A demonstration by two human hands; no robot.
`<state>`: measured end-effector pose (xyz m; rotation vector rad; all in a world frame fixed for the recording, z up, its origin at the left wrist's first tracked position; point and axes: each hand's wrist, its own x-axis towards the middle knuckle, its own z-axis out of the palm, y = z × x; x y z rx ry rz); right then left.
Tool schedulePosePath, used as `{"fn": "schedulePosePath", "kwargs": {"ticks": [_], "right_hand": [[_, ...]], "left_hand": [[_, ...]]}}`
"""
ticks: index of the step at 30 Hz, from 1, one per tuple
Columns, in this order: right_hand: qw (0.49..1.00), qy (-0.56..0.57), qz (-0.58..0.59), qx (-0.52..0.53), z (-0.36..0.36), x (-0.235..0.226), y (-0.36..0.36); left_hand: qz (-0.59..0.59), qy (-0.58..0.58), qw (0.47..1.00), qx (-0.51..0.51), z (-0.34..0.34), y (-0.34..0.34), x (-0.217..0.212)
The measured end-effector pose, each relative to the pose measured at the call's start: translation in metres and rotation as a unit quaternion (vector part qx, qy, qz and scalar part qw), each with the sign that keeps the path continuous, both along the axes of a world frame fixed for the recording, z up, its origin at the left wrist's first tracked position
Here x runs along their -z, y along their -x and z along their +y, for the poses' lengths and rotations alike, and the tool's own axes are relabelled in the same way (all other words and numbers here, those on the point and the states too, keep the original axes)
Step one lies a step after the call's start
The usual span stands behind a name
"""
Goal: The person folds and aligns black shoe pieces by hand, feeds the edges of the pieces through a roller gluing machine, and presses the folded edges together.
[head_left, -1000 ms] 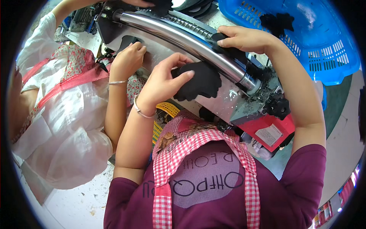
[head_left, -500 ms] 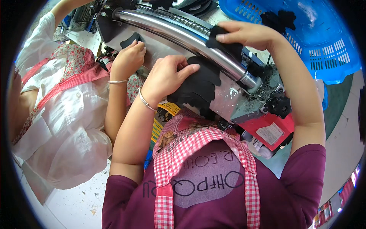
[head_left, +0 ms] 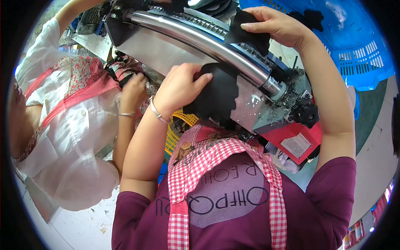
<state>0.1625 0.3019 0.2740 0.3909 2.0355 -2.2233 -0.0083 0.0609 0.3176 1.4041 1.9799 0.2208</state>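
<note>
My left hand (head_left: 180,86) grips the edge of several black cloth-like pieces (head_left: 220,91) with thumb and fingers. They lie on the metal plate in front of a shiny steel roller (head_left: 200,38) and hang over its near edge. Beyond the roller, my right hand (head_left: 284,27) pinches a separate black cut piece (head_left: 250,34) between thumb and fingers. That piece spreads across the far side of the machine, close to the ribbed shaft (head_left: 208,28) behind the roller. What the pieces are made of I cannot tell for sure.
A blue plastic basket (head_left: 362,62) with dark pieces stands at the far right. At the roller's right end sit a black knob (head_left: 306,115) and a red box (head_left: 291,141). A co-worker (head_left: 75,112) sits close on the left. Below the plate shows a yellow basket (head_left: 177,132).
My right hand has moved up and away from the roller, lifting its black piece. My left hand has shifted slightly left. The co-worker's hand has drawn back from the plate with a dark piece.
</note>
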Motion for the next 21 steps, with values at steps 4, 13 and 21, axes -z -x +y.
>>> {"fn": "schedulePosePath", "kwargs": {"ticks": [4, 13, 21], "right_hand": [[0.961, -0.241, -0.113, -0.079, -0.02, -0.008, 0.003], [0.997, -0.011, -0.078, -0.022, -0.009, 0.018, -0.002], [0.977, -0.166, -0.11, -0.073, -0.018, 0.016, -0.007]], "left_hand": [[0.024, 0.011, 1.0, 0.002, 0.008, -0.005, 0.003], [0.011, 0.016, 1.0, -0.003, 0.011, -0.009, 0.008], [-0.003, 0.017, 0.999, -0.033, 0.011, -0.011, 0.007]]}}
